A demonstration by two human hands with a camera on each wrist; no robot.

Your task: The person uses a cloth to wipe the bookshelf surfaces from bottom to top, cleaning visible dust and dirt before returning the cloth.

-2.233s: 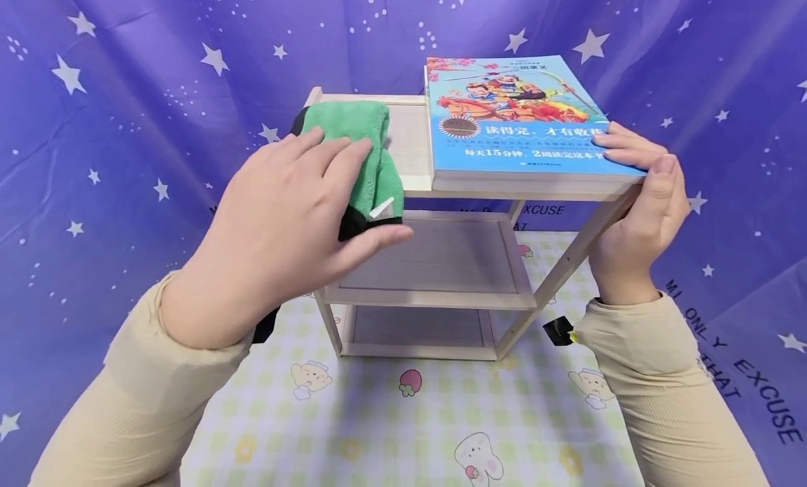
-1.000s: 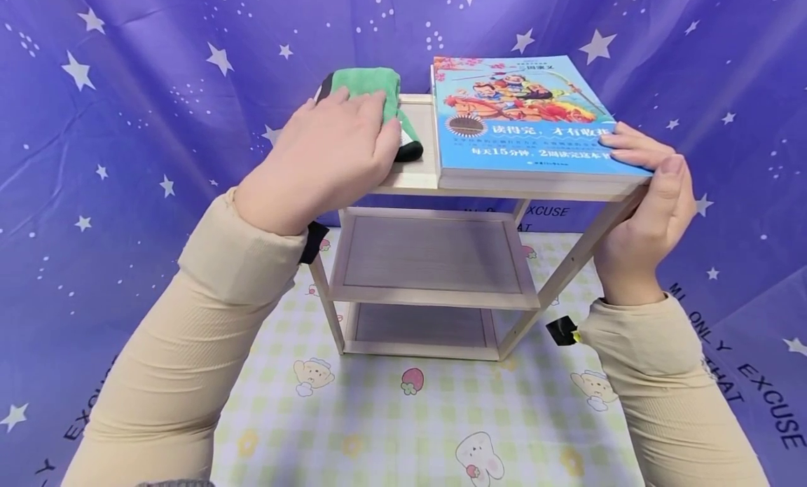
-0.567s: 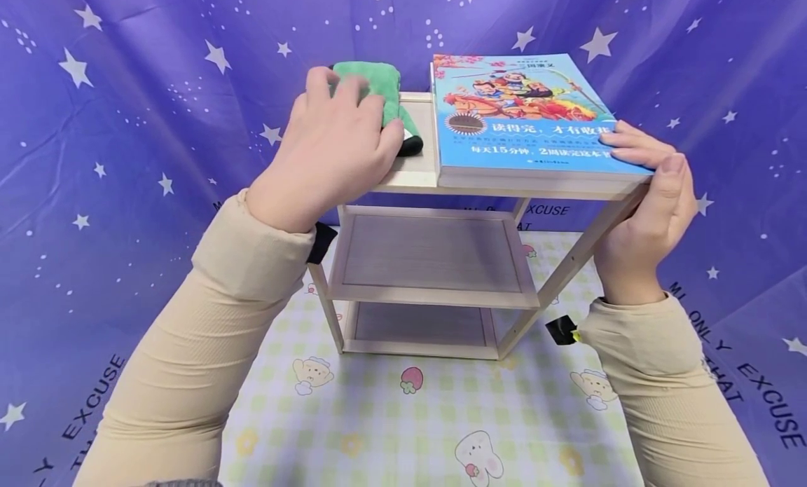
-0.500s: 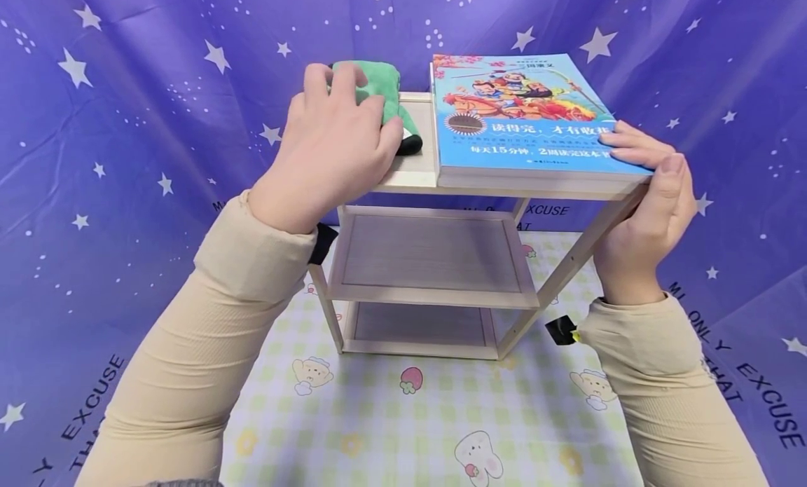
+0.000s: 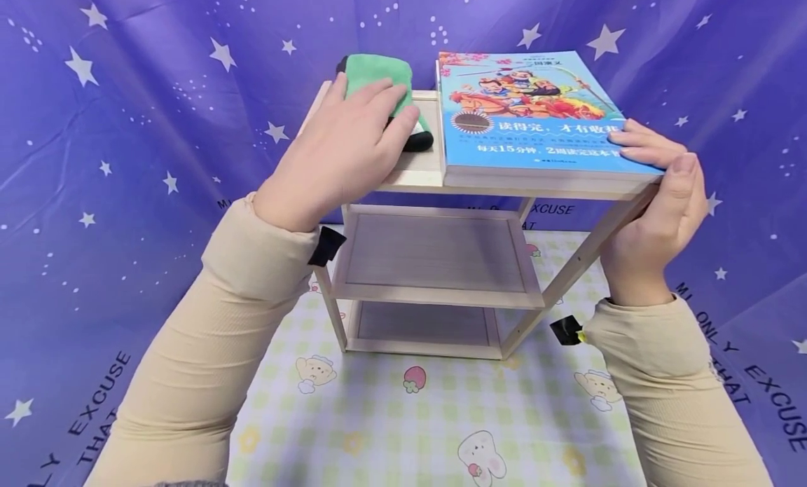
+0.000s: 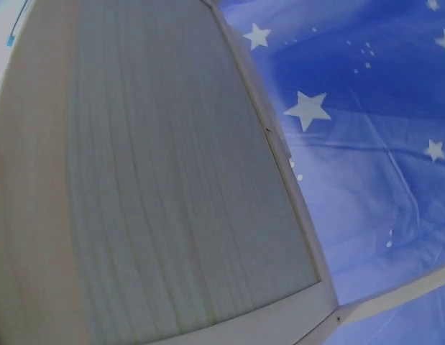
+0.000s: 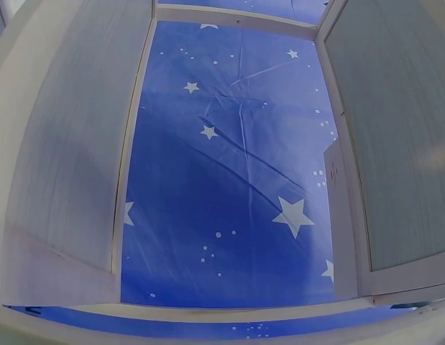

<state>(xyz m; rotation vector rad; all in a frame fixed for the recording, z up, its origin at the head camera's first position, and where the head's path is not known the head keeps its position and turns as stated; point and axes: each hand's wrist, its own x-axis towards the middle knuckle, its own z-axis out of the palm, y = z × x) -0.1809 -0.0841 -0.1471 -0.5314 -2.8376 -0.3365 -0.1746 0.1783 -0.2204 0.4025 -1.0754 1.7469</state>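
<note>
A small three-tier wooden rack [image 5: 424,179] stands in the middle of the head view. My left hand [image 5: 340,147] lies over a folded green cloth with black edging [image 5: 380,68] on the left of its top shelf, fingers extended across the cloth. At the rack's front right corner, my right hand [image 5: 662,207] holds the edge, with fingertips on a blue illustrated book [image 5: 529,108] that lies flat there. The thumb points up beside the corner. Neither hand appears in the wrist views; the left wrist view shows a wood shelf panel [image 6: 164,158].
Below are the middle shelf [image 5: 438,252] and the bottom shelf [image 5: 425,324]. The rack stands on a green-checked tablecloth [image 5: 378,424] with cartoon prints. Behind hangs a purple curtain with white stars [image 5: 157,66], also filling the right wrist view between two panels.
My left hand and the cloth have moved from the top shelf's front left toward its back. The left fingers, bent and lifted half a second ago, lie flatter now. The right hand stays at the corner.
</note>
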